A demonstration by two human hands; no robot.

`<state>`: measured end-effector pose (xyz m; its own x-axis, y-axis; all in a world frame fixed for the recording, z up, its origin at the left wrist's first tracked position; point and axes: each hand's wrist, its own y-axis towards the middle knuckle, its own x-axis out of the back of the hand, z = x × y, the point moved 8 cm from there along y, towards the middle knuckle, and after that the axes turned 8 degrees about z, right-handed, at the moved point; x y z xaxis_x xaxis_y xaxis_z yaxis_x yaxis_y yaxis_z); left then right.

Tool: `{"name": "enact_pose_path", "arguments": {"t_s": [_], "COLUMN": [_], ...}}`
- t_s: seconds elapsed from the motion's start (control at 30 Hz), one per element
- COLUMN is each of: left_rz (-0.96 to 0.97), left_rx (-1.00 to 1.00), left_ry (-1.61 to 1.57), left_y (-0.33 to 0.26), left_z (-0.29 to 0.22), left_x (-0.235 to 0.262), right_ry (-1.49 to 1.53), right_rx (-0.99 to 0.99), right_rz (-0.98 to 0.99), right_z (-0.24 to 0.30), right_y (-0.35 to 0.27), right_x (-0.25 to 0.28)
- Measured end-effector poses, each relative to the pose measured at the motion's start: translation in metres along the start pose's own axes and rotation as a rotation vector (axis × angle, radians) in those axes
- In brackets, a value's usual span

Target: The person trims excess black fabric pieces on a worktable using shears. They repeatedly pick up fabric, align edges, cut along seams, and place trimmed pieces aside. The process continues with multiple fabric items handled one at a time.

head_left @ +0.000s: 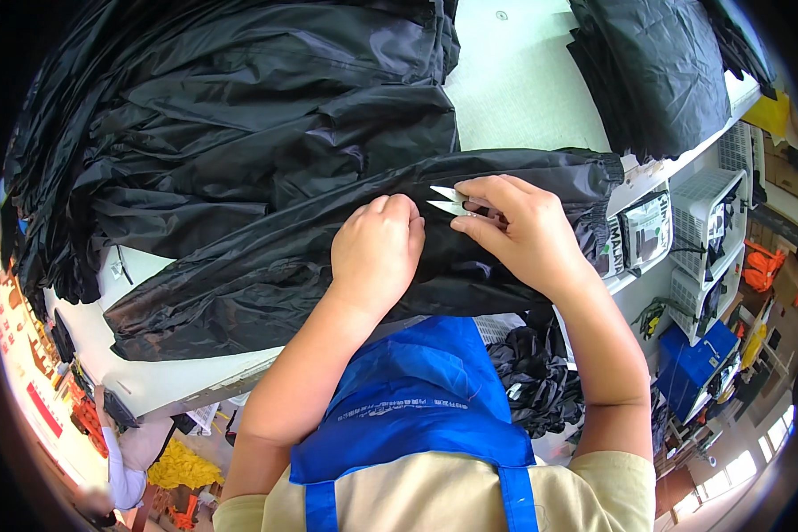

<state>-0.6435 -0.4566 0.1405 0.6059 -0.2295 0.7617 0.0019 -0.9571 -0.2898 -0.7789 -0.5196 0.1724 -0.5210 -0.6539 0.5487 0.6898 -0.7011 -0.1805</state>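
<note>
A shiny black garment [239,275] lies stretched across the table in front of me, with a gathered elastic cuff at its right end. My left hand [377,253] is closed on the middle of this garment, its fingertips curled under and hidden. Thread snips [449,201] are held in my right hand [528,230], between thumb and fingers. Their two bright blades are apart and point left toward my left hand, just over the black fabric. Whether the blades touch the fabric I cannot tell.
A large heap of black garments [266,97] covers the table's far left. Another folded black stack [656,71] sits far right on the white table [523,97]. White baskets [705,213] and a blue box [696,363] stand below on the right. Another person [129,461] is at lower left.
</note>
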Motion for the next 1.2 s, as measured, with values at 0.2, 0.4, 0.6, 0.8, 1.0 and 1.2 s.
{"name": "enact_pose_path", "arguments": {"t_s": [0.2, 0.4, 0.6, 0.8, 1.0, 1.2], "left_rz": [0.033, 0.072, 0.1, 0.095, 0.075, 0.079], "left_rx": [-0.032, -0.012, 0.001, -0.044, -0.051, -0.145], "left_ry": [-0.149, -0.343, -0.469, -0.425, -0.408, -0.332], "left_y": [-0.009, -0.015, -0.017, -0.018, -0.02, -0.016], "left_z": [-0.004, -0.002, 0.001, -0.005, -0.008, -0.011], "left_x": [0.007, 0.01, 0.012, 0.016, 0.019, 0.03], "right_ry": [-0.318, -0.344, -0.431, -0.42, -0.349, -0.289], "right_rx": [0.133, 0.187, 0.277, 0.275, 0.249, 0.065], "right_rz": [-0.01, -0.046, -0.091, -0.119, -0.134, -0.206], "right_z": [0.012, 0.021, 0.033, 0.036, 0.033, 0.015], "right_y": [-0.012, -0.02, -0.025, -0.024, -0.023, -0.03], "right_x": [-0.004, -0.007, -0.008, -0.01, -0.008, 0.012]}}
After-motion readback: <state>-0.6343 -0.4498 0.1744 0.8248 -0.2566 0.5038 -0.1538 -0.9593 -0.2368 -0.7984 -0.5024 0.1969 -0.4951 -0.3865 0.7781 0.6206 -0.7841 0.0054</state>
